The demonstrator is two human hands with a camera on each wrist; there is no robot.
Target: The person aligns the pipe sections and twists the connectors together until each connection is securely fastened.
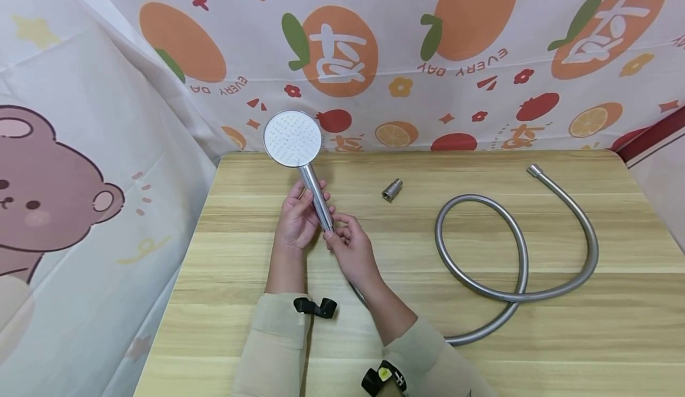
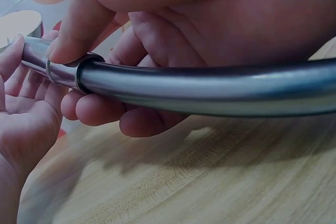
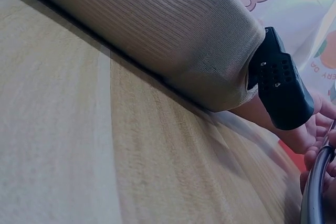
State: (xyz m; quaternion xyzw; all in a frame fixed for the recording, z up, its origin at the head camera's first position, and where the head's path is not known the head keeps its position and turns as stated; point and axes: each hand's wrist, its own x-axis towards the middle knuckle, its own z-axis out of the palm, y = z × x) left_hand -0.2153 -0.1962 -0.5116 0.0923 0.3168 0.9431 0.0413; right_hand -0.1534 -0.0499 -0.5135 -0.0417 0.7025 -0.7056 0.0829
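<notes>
My left hand (image 1: 298,221) holds the chrome handle of a shower head (image 1: 292,139), its round white spray face turned up toward the head camera. At the handle's lower end, my right hand (image 1: 355,253) pinches the metal collar (image 2: 65,73) where the grey shower hose (image 2: 210,90) meets the handle. In the left wrist view the thumb presses on top of this collar and the other fingers curl beneath it. From there the hose runs back under the right forearm, which hides part of it in the head view.
The hose's loop (image 1: 523,254) lies on the right of the wooden table (image 1: 214,325), its free end fitting (image 1: 534,170) toward the back. A small metal connector (image 1: 392,190) lies behind the hands. Printed cloth (image 1: 401,22) hangs along the back and left.
</notes>
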